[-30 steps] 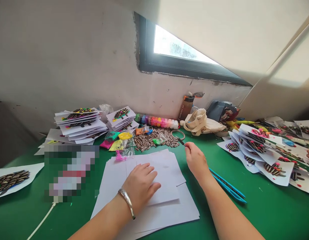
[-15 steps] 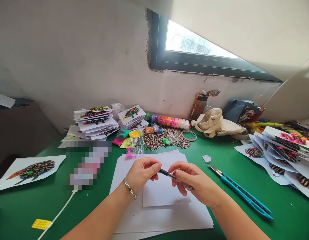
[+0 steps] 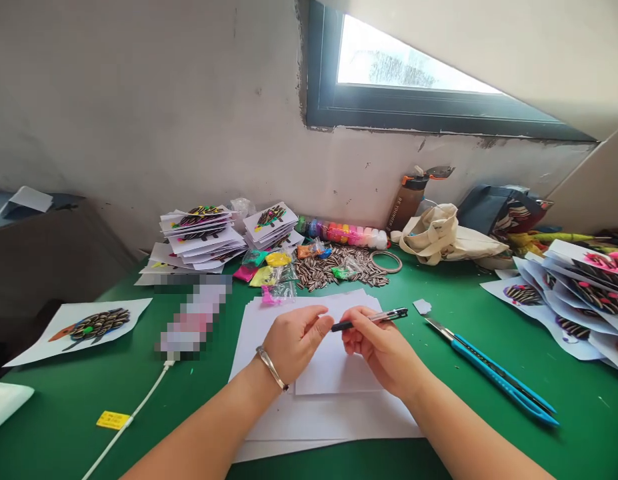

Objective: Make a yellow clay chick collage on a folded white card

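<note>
A slim pen (image 3: 373, 319) with a clear barrel, a black left end and a clip at its right end is gripped by my right hand (image 3: 379, 343). It lies nearly level, its right end tilted slightly up. My left hand (image 3: 299, 340), with a metal bracelet at the wrist, is beside the pen's black end. Its thumb and forefinger are parted and loosely bent; the other fingers are mostly hidden. Below both hands a smaller white sheet (image 3: 339, 380) lies on a stack of larger white paper (image 3: 273, 423).
On the green table (image 3: 469, 440), a blue utility knife (image 3: 503, 380) lies right of the paper. Behind are sunflower seeds (image 3: 316, 270), bagged coloured clay (image 3: 269, 275), a tape ring (image 3: 386, 262) and stacked seed-picture cards (image 3: 203, 243). More cards (image 3: 583, 300) lie right; a white cable (image 3: 149, 400) runs left.
The pen has swung from slanting down rightward to nearly level, its right end raised. My left hand has loosened from its pinch at the black end. The camera view has shifted slightly.
</note>
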`<state>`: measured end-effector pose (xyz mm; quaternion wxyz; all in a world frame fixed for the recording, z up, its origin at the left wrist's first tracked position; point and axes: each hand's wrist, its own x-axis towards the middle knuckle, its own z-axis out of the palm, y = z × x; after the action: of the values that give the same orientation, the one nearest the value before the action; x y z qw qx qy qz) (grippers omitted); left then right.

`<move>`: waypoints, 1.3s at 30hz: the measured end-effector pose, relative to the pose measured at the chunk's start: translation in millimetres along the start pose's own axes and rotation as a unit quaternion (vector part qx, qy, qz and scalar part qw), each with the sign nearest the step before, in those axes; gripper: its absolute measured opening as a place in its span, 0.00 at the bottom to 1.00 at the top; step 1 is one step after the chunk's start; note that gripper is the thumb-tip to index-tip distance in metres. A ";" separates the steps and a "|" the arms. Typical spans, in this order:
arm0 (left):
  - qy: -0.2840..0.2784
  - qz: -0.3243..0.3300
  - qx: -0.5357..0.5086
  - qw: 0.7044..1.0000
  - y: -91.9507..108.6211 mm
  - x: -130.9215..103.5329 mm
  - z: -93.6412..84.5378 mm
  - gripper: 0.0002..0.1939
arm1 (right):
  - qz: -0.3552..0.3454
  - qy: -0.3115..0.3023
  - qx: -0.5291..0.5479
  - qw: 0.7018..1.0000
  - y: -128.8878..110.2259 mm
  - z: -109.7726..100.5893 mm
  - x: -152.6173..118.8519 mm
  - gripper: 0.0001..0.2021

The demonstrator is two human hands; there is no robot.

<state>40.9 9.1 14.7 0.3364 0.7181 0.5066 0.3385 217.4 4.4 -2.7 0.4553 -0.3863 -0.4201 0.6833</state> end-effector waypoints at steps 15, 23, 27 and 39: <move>-0.194 0.114 0.325 0.918 -23.5 0.6 -15.2 0.12 | -0.026 0.112 -0.148 0.982 4.9 -22.3 20.7 0.16; -0.195 0.105 0.332 0.917 -21.6 -0.6 -13.0 0.16 | -0.025 0.105 -0.093 0.990 8.7 -34.4 29.5 0.19; -0.200 0.096 0.339 0.914 -18.3 -2.1 -11.1 0.20 | -0.029 0.107 -0.080 0.991 7.9 -36.3 31.1 0.18; -0.244 0.027 0.371 0.896 -0.4 -2.8 -20.3 0.29 | -0.039 0.114 -0.048 0.992 9.6 -41.1 31.6 0.20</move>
<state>23.2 9.3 25.0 0.1491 0.8640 0.4782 -0.0509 242.9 41.2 -30.4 0.5072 -0.4666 -0.4129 0.5954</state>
